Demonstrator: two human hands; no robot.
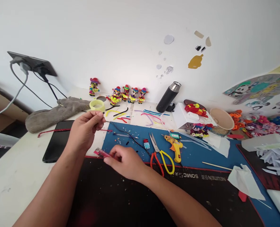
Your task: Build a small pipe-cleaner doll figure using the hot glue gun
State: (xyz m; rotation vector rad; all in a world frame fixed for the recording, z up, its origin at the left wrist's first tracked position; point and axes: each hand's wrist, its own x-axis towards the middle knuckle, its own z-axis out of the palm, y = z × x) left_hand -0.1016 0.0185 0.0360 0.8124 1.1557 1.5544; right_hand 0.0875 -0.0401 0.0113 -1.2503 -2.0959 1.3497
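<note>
My left hand (86,127) is raised over the table's left part, thumb and forefinger pinched together. A tiny dark tip (104,113) shows at the fingertips; its kind is too small to make out. Lower and to the right, my right hand (124,160) is closed around what looks like a translucent red lighter (101,153), pointing left. A red fuzzy pipe cleaner (53,130) lies behind my left hand, partly over a black phone (58,145). Scissors (157,154) with red and yellow handles and a yellow glue gun (175,146) lie right of my right hand.
Several small pipe-cleaner figures (116,95) stand along the wall beside a roll of tape (97,105). Coloured pipe cleaners (149,116) lie near a black thermos (169,97). A white box (182,116), a bowl (222,119) and paper strips (274,157) are at right.
</note>
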